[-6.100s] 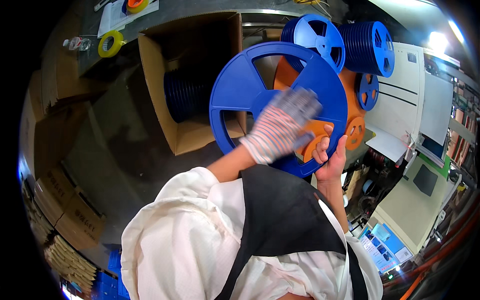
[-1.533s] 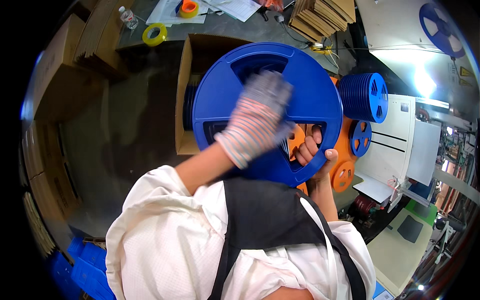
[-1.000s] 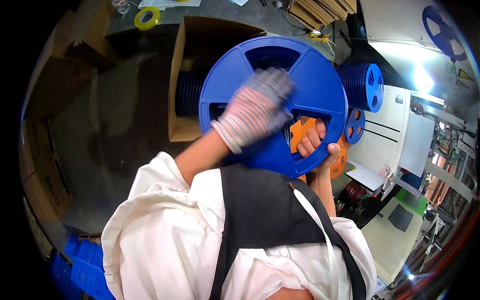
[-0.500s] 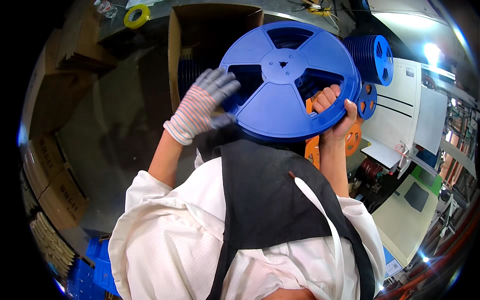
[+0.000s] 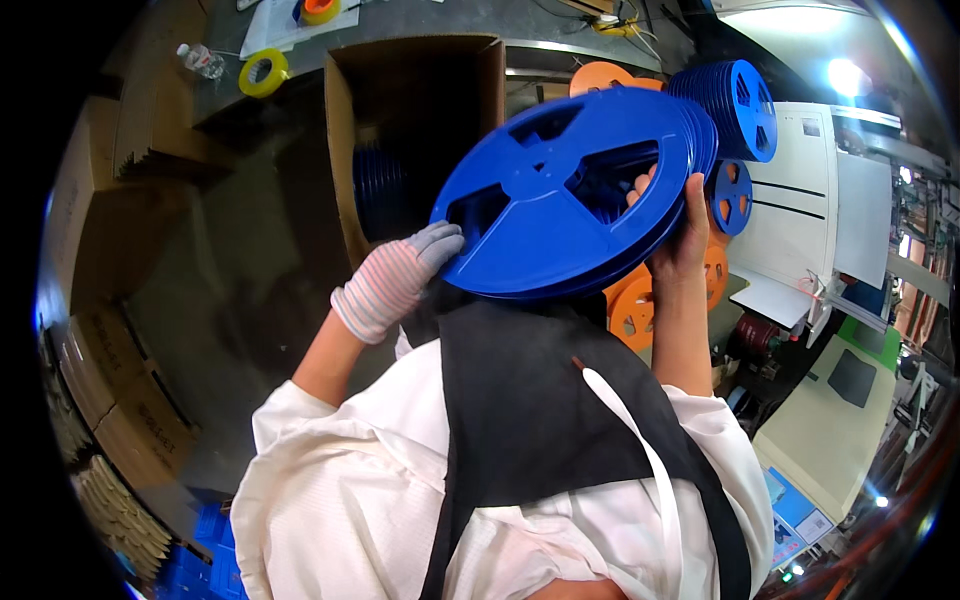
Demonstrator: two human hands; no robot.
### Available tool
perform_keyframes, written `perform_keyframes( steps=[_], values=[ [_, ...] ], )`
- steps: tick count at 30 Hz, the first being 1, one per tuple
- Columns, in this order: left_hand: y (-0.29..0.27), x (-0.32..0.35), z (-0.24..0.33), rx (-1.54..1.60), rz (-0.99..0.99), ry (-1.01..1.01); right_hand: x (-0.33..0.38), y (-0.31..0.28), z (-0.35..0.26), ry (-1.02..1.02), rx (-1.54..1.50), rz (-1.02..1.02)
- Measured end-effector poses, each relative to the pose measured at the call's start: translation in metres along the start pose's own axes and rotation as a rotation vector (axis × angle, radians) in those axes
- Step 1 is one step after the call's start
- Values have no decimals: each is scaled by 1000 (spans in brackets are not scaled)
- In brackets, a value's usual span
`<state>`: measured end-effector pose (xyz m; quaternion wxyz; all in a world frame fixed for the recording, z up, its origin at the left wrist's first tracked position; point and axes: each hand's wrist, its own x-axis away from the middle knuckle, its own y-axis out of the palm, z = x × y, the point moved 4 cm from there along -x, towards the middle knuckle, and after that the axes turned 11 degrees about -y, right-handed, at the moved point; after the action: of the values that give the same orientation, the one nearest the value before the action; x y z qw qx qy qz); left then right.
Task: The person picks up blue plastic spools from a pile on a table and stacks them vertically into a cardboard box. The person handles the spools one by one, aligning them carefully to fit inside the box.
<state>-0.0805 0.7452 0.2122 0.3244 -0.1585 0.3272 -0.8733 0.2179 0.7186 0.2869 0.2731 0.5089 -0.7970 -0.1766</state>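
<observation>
A stack of large blue plastic reels point(image 5: 555, 235) with wide cut-out windows is held up in front of my chest, tilted with its right side higher. My right hand point(image 5: 682, 225), bare, grips the right rim, its fingertips showing through a window and its thumb on the outer edge. On the left rim, my left hand point(image 5: 400, 275) in a grey and striped knit glove has its fingers closed over the edge. Just beyond stands an open cardboard box point(image 5: 342, 150) with dark blue reels point(image 5: 380, 192) upright inside; much of its inside is dark.
Blue reels point(image 5: 750, 110) stand in a row at the far right, with orange reels point(image 5: 632, 312) below and behind the held stack. Yellow tape point(image 5: 263, 73) and a plastic bottle point(image 5: 205, 62) lie on the far table point(image 5: 415, 22). Cartons point(image 5: 130, 400) line the left side.
My left hand has come down from above the reels onto their left rim. The stack has tilted, and its separate discs show more at the right edge.
</observation>
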Motion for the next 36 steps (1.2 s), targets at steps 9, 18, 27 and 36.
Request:
perform_keyframes(
  steps=[9,18,27,36],
  values=[
    [-4,36,-45,1405,309,-512,17,-37,-10,-23,-137,141],
    [10,48,-81,1775,381,-557,25,-55,-3,-49,-122,194],
    [24,20,-91,1463,403,-804,28,-79,-1,-29,-84,218],
    [129,-79,-198,716,281,-1189,35,-106,1,-32,-24,333]
  ],
)
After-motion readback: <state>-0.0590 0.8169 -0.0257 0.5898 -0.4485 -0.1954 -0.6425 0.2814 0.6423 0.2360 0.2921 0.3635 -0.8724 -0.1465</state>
